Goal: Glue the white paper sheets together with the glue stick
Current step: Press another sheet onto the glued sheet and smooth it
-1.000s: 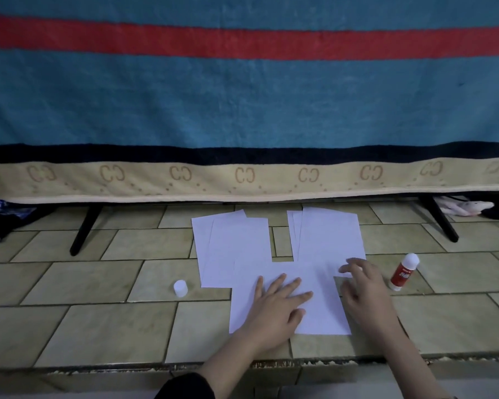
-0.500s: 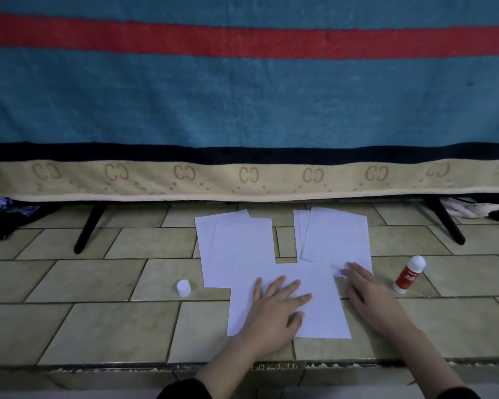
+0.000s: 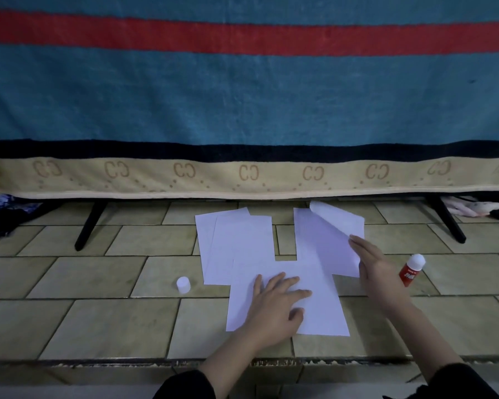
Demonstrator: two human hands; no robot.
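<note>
Clearly the top sheet (image 3: 333,240) of the far-right pile is thin and floppy, so it looks best taken at an edge: the right hand (image 3: 378,269) pinches its near-right edge, curling it up off the pile where before it lay flat. The left hand (image 3: 274,303) presses flat, fingers spread, on the near sheet (image 3: 323,300), with the glue stick (image 3: 411,269) standing uncapped to the right.

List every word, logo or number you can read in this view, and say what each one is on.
"CC", mirrored pairs repeated in a row: on the beige border of the hanging blanket.
White lettering on the red label of the glue stick: too small and blurred to read.
White paper sheets: blank, no print visible.
White cap: no marking visible.
</note>
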